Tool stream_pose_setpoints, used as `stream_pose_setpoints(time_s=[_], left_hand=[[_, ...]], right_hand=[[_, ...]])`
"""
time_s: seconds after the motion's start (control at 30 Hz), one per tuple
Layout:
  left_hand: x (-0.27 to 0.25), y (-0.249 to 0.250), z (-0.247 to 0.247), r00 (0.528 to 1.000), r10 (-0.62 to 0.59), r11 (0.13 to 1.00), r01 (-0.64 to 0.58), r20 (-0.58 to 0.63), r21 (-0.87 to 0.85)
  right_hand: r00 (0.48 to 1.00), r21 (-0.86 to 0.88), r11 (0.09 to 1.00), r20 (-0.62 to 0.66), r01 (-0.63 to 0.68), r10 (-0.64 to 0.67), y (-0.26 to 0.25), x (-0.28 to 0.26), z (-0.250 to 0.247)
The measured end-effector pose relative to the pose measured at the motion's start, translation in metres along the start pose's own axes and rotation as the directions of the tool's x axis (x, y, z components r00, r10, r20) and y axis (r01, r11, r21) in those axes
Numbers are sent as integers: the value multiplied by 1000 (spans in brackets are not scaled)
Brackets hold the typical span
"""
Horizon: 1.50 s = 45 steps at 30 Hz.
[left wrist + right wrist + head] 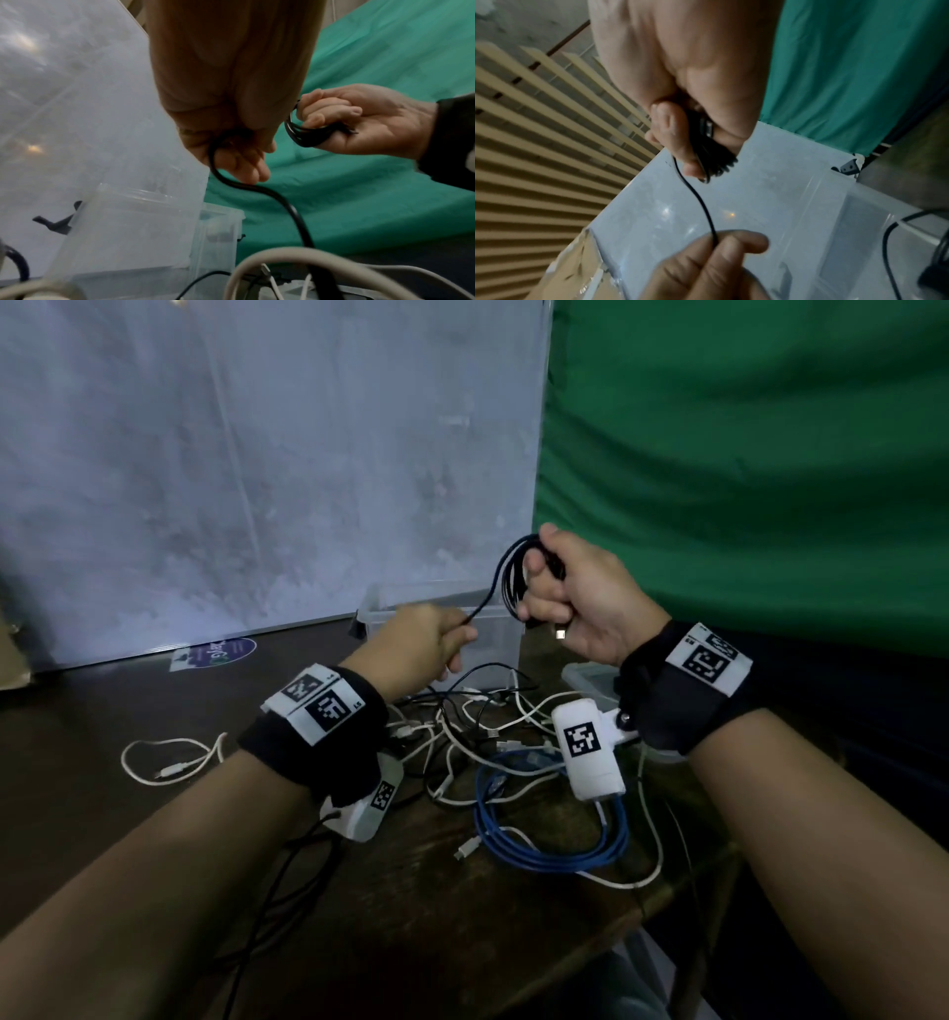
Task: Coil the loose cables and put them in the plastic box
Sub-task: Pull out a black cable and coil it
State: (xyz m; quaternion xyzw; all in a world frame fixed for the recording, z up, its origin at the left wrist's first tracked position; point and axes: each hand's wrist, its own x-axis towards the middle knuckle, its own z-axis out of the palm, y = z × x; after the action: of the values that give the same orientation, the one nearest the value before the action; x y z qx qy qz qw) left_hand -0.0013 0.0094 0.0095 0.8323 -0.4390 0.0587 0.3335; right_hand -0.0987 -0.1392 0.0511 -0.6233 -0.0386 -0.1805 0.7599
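Dark table [154,814]: right hand [580,603] grips black cable [495,580] coil; left hand [426,642] pinches tail, probably tensioning next loop.

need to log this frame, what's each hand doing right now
Left hand: closed, pinching the loose run of the black cable.
Right hand: closed, gripping that cable's coiled loops.

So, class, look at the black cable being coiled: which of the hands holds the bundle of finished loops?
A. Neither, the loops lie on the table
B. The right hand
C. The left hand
B: the right hand grips the loops of the black cable, while the left hand pinches only its trailing strand.
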Motion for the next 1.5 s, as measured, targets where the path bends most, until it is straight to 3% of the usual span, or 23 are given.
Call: stream_pose_setpoints(time_s=[0.13, 0.23, 0.37, 0.5, 0.6, 0.73, 0.8, 0.87, 1.0, 1.13, 1.2, 1.3, 1.5], left_hand=[[-5, 6, 9, 990, 19, 998, -28, 141, 60], [-8, 9, 12, 982, 15, 994, -35, 189, 103], [-7, 12, 15, 980, -10, 998, -3, 201, 66], [-9, 18, 17, 977, 14, 999, -3, 212, -53], [-13, 24, 16, 955, 13, 991, 26, 295, -129], [-17, 27, 12, 933, 35, 974, 49, 358, -222], [-19, 26, 7, 945, 93, 960, -1, 314, -281], [-19, 25, 2, 959, 135, 949, -52, 251, -312], [-12, 22, -1, 997, 72, 953, -81, -39, -291], [-7, 20, -3, 957, 78, 960, -147, -278, -239], [-6, 20, -3, 959, 39, 952, -121, -282, -280], [-9, 25, -2, 984, 11, 899, -87, -177, -430], [-17, 32, -6, 997, 70, 841, -66, -13, -537]], right_hand=[[996, 197, 979, -84, 41, -24, -6, 2, -1], [995, 331, 940, -68, 86, -67, -8, 3, -1], [987, 303, 943, -116, 138, -107, -6, 7, 2], [962, 100, 966, -166, 237, -219, 3, 11, 3], [925, -269, 921, -180, 280, -334, 7, 8, 5], [898, -703, 668, -100, 242, -429, 12, 9, -2], [916, -823, 528, -23, 210, -400, 15, 8, -6], [944, -870, 463, 4, 166, -331, 16, 5, -9], [985, -838, 536, 4, 98, -175, 15, 1, -11], [997, -590, 805, 72, 69, -33, 20, -6, -5], [988, -453, 888, 157, 72, 0, 21, -11, 0], [982, -254, 966, 188, 43, 5, 19, -14, 4], [987, -110, 993, 161, 34, -16, 18, -15, 6]])
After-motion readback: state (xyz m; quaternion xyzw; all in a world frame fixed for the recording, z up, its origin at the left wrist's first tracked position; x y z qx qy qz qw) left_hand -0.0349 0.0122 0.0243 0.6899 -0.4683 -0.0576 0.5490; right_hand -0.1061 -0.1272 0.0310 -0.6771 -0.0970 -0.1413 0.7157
